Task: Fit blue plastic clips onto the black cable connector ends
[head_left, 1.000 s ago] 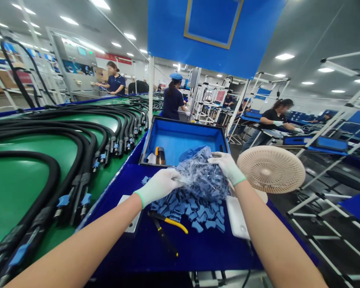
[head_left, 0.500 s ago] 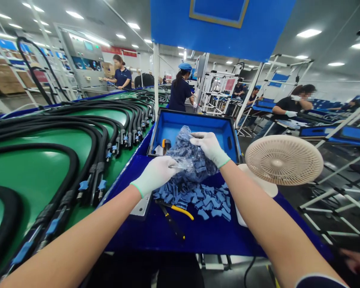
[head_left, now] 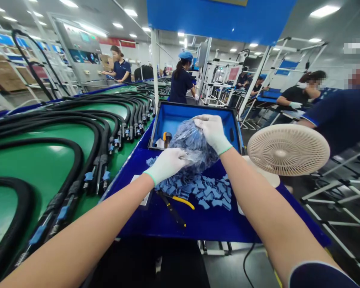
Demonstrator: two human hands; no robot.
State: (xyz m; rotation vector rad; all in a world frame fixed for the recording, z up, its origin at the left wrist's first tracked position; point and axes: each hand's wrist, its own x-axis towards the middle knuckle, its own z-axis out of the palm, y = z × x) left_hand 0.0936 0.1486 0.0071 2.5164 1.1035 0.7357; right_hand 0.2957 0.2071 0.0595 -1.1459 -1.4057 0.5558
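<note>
My left hand point(head_left: 166, 165), in a white glove with a green cuff, pinches the gathered neck of a clear plastic bag point(head_left: 195, 146) packed with blue foam pieces. My right hand point(head_left: 213, 132), gloved the same way, grips the top of the bag. Below the bag, a loose pile of blue foam pieces point(head_left: 201, 192) lies on the blue work surface point(head_left: 150, 220). Pliers with yellow and black handles point(head_left: 174, 206) rest at the pile's near edge, close to my left hand but not touching it.
An open blue case point(head_left: 195, 105) stands behind the bag, holding a small orange-topped bottle point(head_left: 167, 139). Black hoses with blue connectors point(head_left: 48, 140) lie on a green bench point(head_left: 33, 160) at left. A cream round fan point(head_left: 288, 150) stands at right, beside a co-worker in dark blue point(head_left: 339, 116).
The bag and my hands have risen slightly, and the whole view has shifted as my head moved. A co-worker's dark blue torso has entered at the right edge.
</note>
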